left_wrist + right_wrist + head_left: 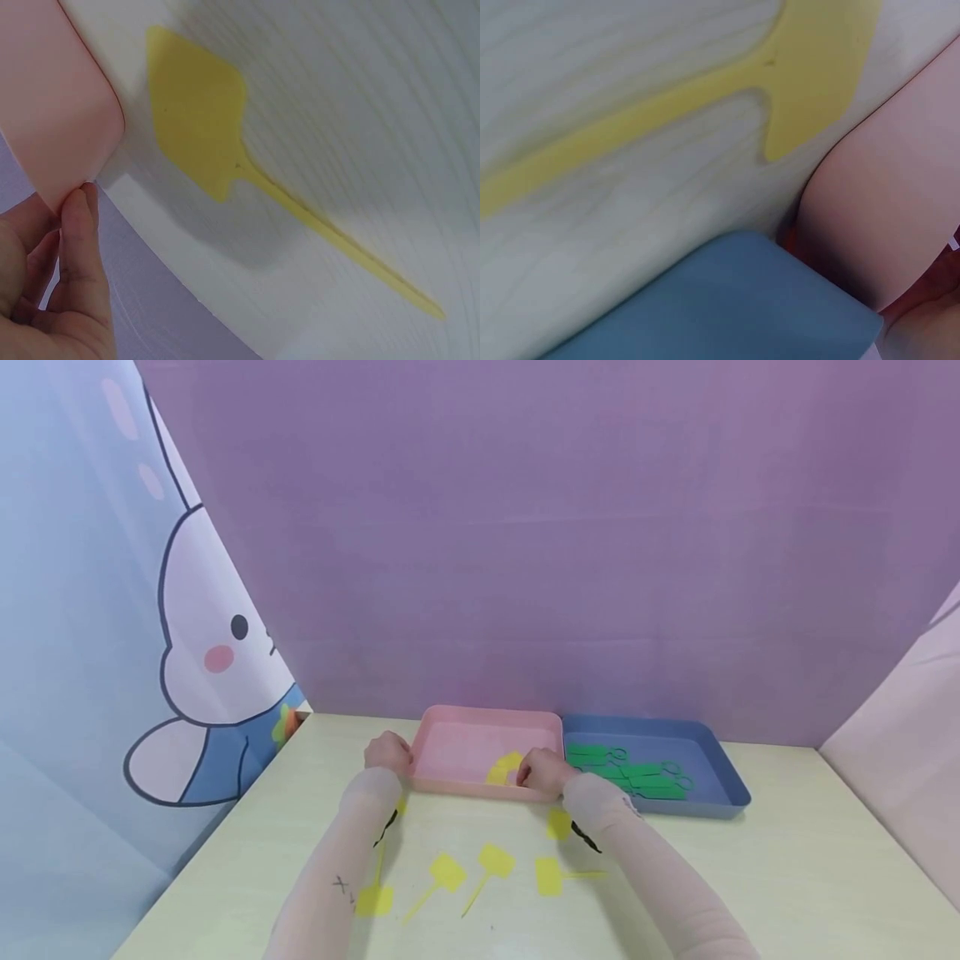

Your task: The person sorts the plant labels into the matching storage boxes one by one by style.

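My left hand (pixel 389 752) pinches the left rim of the pink tray (pixel 491 791). The left wrist view shows its thumb and finger (pixel 75 225) at the tray's corner. A yellow plant label (pixel 199 105) with a thin stem lies beside that corner. My right hand (pixel 546 771) reaches over the tray's front right corner, fingers curled inward. Yellow pieces (pixel 498 772) lie in the tray beside these fingers. The tray wall hides most of the right fingers in the right wrist view; I cannot tell what they hold. Another yellow label (pixel 821 67) lies outside this corner.
A blue tray (pixel 723 768) stands against the pink one on the right, with several green tags (pixel 652 781) with looped ends in it. Several yellow labels (pixel 497 860) are spread on the pale table (pixel 810 860) in front. A purple curtain (pixel 562 543) hangs behind.
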`<state>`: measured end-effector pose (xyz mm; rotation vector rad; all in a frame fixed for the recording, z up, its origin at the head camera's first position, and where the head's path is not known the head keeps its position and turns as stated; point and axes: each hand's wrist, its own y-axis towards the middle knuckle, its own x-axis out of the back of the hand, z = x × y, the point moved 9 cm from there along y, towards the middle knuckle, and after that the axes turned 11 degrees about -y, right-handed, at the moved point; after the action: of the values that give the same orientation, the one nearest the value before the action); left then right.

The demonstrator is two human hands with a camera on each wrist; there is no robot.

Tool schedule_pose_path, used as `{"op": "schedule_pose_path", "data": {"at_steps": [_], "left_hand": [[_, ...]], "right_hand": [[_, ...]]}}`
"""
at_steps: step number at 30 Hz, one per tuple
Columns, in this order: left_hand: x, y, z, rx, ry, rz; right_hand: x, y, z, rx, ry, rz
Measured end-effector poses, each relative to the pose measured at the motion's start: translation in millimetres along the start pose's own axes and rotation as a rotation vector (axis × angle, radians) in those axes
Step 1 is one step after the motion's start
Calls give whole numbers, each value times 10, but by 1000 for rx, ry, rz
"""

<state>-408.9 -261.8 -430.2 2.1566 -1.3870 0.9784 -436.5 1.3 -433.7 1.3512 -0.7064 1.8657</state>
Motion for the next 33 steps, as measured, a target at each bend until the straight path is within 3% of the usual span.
{"op": "schedule_pose_path", "data": {"at_steps": [23, 29, 33], "left_hand": [[-15, -15, -17, -14, -4, 4], [-6, -22, -21, -8, 1, 14], [-3, 2, -3, -11, -7, 15]], "right_hand": [[69, -79, -81, -34, 92, -10], [159, -195, -72, -11, 167, -18], [263, -310, -55, 0, 153, -30]]}}
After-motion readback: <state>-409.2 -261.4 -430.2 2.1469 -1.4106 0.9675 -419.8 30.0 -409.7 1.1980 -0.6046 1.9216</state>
